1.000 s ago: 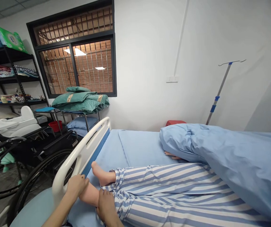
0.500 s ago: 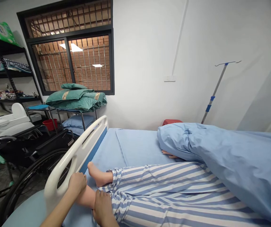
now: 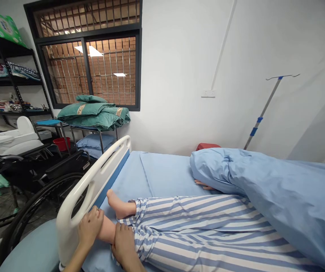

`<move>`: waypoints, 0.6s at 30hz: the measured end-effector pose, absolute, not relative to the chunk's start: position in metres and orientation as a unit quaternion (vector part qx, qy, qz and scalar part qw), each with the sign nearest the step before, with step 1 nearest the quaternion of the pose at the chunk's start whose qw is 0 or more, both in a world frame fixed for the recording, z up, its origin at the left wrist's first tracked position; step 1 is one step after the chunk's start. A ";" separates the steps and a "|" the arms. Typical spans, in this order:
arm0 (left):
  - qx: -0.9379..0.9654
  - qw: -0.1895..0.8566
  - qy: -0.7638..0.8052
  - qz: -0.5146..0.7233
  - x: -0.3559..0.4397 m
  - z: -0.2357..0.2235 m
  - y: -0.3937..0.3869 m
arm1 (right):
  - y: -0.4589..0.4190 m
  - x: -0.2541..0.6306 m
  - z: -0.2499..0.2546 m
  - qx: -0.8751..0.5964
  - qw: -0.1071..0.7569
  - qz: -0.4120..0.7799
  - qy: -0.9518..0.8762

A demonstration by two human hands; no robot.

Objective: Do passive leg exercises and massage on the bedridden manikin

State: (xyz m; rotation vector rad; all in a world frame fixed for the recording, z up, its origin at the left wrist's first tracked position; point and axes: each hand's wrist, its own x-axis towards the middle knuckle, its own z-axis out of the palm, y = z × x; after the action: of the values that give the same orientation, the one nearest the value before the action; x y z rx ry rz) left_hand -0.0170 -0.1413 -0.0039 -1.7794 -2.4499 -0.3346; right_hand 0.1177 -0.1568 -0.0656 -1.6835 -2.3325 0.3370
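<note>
On the bed lie two legs in blue-and-white striped trousers [image 3: 185,226], their feet pointing toward the footboard [image 3: 94,181]. My left hand [image 3: 91,226] is closed around the toe end of the nearer foot [image 3: 106,229], covering the toes. Around that leg's ankle, just below the trouser cuff, my right hand [image 3: 123,241] is wrapped. The farther foot [image 3: 119,206] rests bare on the sheet, toes up, beyond my hands. A blue quilt [image 3: 264,185] is folded back over the upper body, with a hand's fingers [image 3: 204,184] showing at its edge.
A wheelchair [image 3: 46,173] stands beyond the footboard at the left. Green cushions [image 3: 94,113] are stacked on a rack under the barred window. Shelves [image 3: 12,81] line the left side. An IV pole [image 3: 261,113] rises behind the bed, near a red object [image 3: 208,146].
My left hand has tilted back with the toe end of the nearer foot, slightly toward the footboard. My right hand stays at the ankle. The camera view has shifted slightly.
</note>
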 end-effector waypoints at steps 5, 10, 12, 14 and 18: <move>-0.550 0.014 -0.831 -0.078 -0.019 -0.004 -0.146 | -0.157 0.117 -0.065 -0.578 0.124 0.125 -0.797; -0.670 0.078 -0.738 0.027 -0.032 0.005 -0.148 | -0.152 0.118 -0.065 -0.580 0.114 0.169 -0.789; -0.706 0.077 -0.700 0.069 -0.041 0.009 -0.145 | -0.146 0.121 -0.062 -0.565 0.146 0.207 -0.785; -0.734 0.060 -0.670 0.094 -0.049 0.013 -0.139 | -0.136 0.124 -0.055 -0.543 0.219 0.226 -0.779; -0.674 -0.049 -0.737 0.013 -0.054 0.016 -0.118 | -0.106 0.125 -0.041 -0.530 0.320 0.212 -0.756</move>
State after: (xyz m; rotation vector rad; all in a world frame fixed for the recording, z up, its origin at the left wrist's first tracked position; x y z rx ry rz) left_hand -0.0539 -0.1182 0.0158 -2.1846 -2.3911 0.0424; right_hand 0.1249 -0.1057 -0.0413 -1.3925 -1.9875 0.5577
